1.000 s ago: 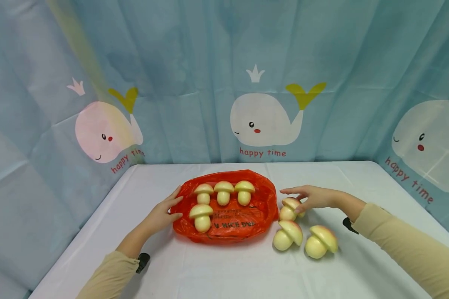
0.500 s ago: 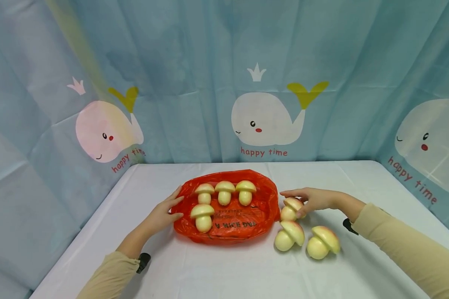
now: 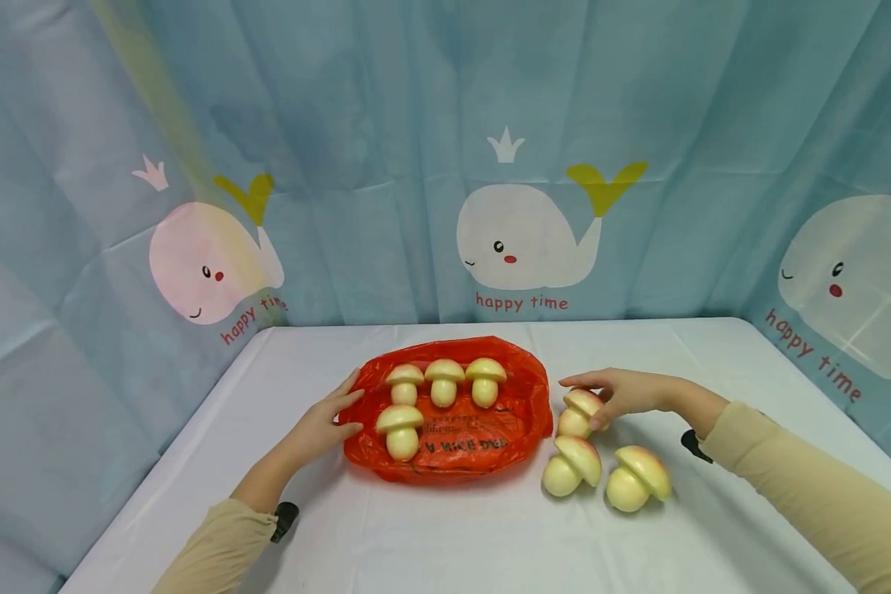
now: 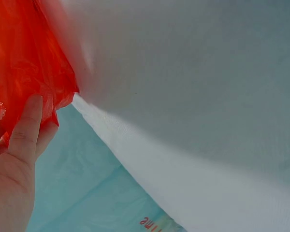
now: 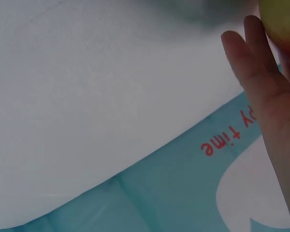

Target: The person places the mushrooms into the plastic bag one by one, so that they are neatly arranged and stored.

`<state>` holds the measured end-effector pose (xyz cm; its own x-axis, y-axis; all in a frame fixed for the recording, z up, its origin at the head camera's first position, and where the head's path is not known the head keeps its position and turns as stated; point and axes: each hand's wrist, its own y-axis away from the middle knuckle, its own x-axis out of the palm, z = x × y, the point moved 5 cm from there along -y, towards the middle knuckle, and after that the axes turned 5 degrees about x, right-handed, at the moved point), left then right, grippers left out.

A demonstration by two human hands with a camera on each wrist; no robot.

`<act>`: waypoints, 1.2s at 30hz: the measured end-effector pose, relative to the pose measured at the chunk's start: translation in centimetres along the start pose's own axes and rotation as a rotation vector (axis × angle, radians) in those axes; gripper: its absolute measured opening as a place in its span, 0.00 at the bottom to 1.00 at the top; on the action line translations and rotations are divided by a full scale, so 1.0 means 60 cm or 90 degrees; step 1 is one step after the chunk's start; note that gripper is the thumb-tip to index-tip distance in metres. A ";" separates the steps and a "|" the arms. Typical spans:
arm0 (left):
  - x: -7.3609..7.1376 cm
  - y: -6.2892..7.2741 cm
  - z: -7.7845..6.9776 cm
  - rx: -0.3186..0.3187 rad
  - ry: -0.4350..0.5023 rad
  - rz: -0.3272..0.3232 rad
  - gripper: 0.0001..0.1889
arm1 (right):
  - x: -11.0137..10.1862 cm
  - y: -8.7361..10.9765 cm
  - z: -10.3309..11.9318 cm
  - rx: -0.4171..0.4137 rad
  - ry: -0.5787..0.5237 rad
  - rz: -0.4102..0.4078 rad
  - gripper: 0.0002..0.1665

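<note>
Pale yellow toy mushrooms with rosy tints lie in and beside a crumpled red plastic bag (image 3: 445, 472), spread wide in the head view. My left hand (image 3: 319, 429) rests at the bag's left side, its fairly straight fingers against the plastic; the left wrist view shows fingers (image 4: 28, 125) touching the bag's outside. My right hand (image 3: 627, 394) holds one toy mushroom (image 3: 575, 419) just right of the bag, thumb on the near side and fingers over its cap. Only a slice of that mushroom (image 5: 282, 21) shows in the right wrist view, beside the fingers.
Inside the bag lie several mushrooms, including one at the front (image 3: 401, 437). Two others, a left one (image 3: 570, 469) and a right one (image 3: 637, 480), lie on the white table (image 3: 445, 536) near my right hand. A blue whale-print curtain (image 3: 386, 206) stands behind the table.
The mushroom at my right hand has shifted slightly right and up, with the hand nearly in place. My left hand and the bag look unchanged.
</note>
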<state>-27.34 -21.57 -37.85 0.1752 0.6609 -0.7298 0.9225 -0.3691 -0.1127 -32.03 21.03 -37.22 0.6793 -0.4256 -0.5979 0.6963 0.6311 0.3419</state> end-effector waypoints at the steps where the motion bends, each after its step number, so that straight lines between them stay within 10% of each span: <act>1: 0.000 0.000 0.000 -0.002 0.000 0.002 0.30 | -0.002 0.001 0.001 0.005 0.001 0.000 0.47; 36: 0.002 -0.002 0.001 0.006 -0.001 0.003 0.30 | -0.059 0.014 0.090 0.015 0.021 0.027 0.39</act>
<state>-27.46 -21.50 -37.98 0.1793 0.6582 -0.7311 0.9181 -0.3790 -0.1160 -32.62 19.56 -30.92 0.7005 -0.3767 -0.6061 0.6724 0.6329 0.3838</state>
